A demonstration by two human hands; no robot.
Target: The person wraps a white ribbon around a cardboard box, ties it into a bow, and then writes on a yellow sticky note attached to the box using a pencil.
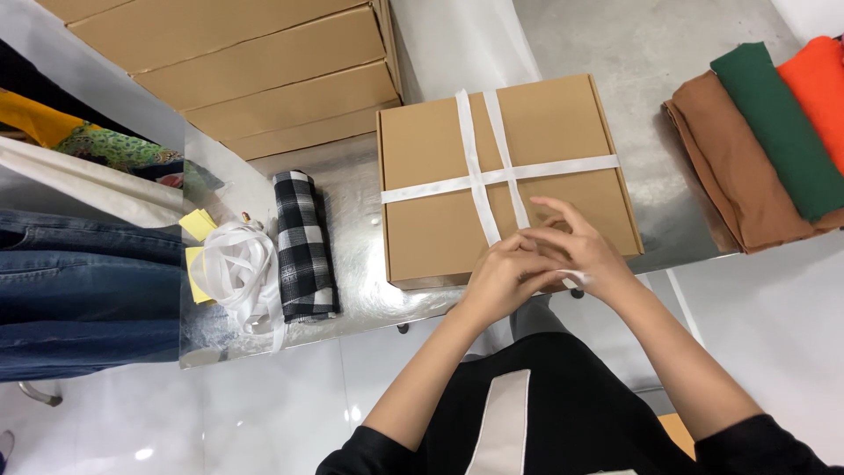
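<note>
Box (505, 180) on tabletop (352, 220), crossed by white ribbon (479, 176). Both hands at its near edge: left hand (503, 274) and right hand (576, 246) pinch ribbon ends, fingers closed. Plaid cloth (303, 246) lies left of box.

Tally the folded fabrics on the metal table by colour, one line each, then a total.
Black-and-white checked fabric: 1
Brown fabric: 1
Green fabric: 1
Orange fabric: 1
Total: 4
The checked one lies left of the ribbon-tied cardboard box; the other three overlap at its right.
</note>
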